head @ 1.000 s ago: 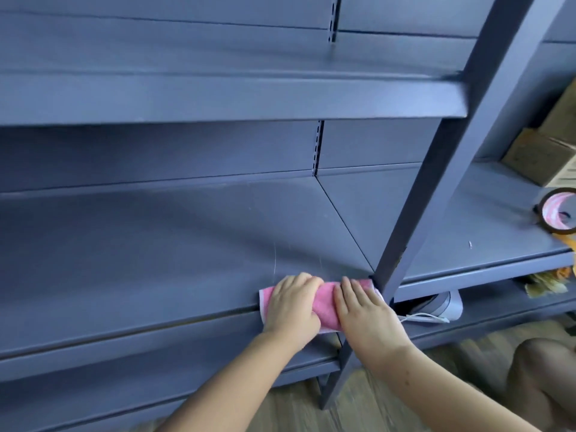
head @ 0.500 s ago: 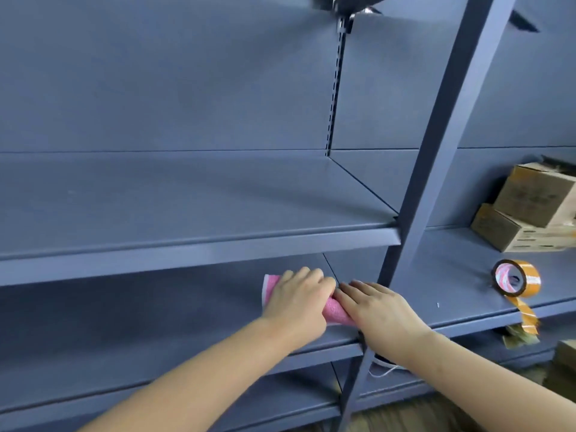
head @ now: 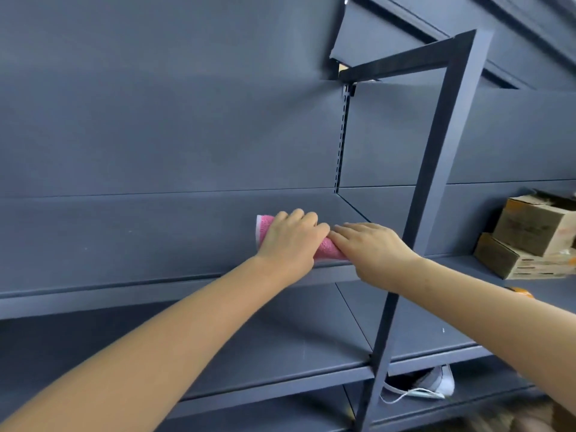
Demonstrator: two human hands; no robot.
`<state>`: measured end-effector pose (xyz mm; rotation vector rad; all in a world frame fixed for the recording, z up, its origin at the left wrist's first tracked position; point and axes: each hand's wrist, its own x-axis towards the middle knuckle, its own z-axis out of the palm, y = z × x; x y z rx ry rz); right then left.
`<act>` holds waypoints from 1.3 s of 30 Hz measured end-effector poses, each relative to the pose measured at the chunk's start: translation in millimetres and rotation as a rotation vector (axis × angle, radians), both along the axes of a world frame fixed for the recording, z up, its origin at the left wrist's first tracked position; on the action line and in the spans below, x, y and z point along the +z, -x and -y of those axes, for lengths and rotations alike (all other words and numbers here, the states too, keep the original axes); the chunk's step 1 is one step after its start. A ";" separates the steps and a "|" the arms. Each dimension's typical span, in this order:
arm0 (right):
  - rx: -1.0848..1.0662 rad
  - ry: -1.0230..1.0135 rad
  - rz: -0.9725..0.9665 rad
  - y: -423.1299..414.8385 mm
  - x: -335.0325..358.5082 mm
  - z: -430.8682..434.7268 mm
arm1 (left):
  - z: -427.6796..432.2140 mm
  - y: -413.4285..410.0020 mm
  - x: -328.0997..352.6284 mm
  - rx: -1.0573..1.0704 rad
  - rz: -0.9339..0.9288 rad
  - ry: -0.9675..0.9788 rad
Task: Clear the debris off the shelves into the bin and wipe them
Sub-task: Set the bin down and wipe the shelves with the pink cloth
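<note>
A pink cloth (head: 328, 250) lies on the upper grey-blue shelf (head: 124, 238), near its right front corner. My left hand (head: 291, 241) presses down on the cloth's left part, fingers curled over it. My right hand (head: 372, 249) lies flat on the cloth's right end, just left of the dark upright post (head: 427, 194). Most of the cloth is hidden under both hands; only a pink corner at the left and a strip between the hands show.
Two stacked cardboard boxes (head: 533, 235) sit on the right-hand shelf. A white face mask (head: 427, 388) lies on the low shelf behind the post. An orange tape roll (head: 520, 293) peeks out behind my right forearm. Another shelf (head: 280, 353) runs below.
Both hands have lifted the pink cloth from the lower shelf up onto the shelf above. The view has tilted upward, and the tape roll is now mostly hidden by my right arm.
</note>
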<state>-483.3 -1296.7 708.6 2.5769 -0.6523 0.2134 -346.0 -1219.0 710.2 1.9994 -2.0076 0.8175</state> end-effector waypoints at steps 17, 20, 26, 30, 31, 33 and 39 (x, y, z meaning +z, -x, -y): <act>-0.178 -0.487 -0.054 -178.9 -27.2 4.4 | -10.7 -162.1 -23.6 0.345 -0.357 -0.248; -0.173 -0.595 -0.079 -187.6 -31.5 6.0 | -3.9 -157.1 -31.9 0.341 -0.428 -0.358; -0.060 -0.762 -0.005 -200.3 -26.9 7.7 | -1.7 -176.6 -45.7 0.435 -0.326 -0.379; -0.017 -0.694 0.044 -211.5 -52.8 2.8 | 1.5 -189.2 -57.2 0.406 -0.417 -0.402; -0.014 -0.675 0.063 -212.5 -58.4 3.4 | 2.6 -191.9 -60.9 0.406 -0.444 -0.415; -0.012 -0.651 0.092 -215.0 -62.6 7.6 | 6.1 -196.6 -65.6 0.410 -0.448 -0.408; -0.035 -0.655 0.079 -220.1 -62.7 15.5 | 15.9 -202.3 -66.7 0.423 -0.402 -0.430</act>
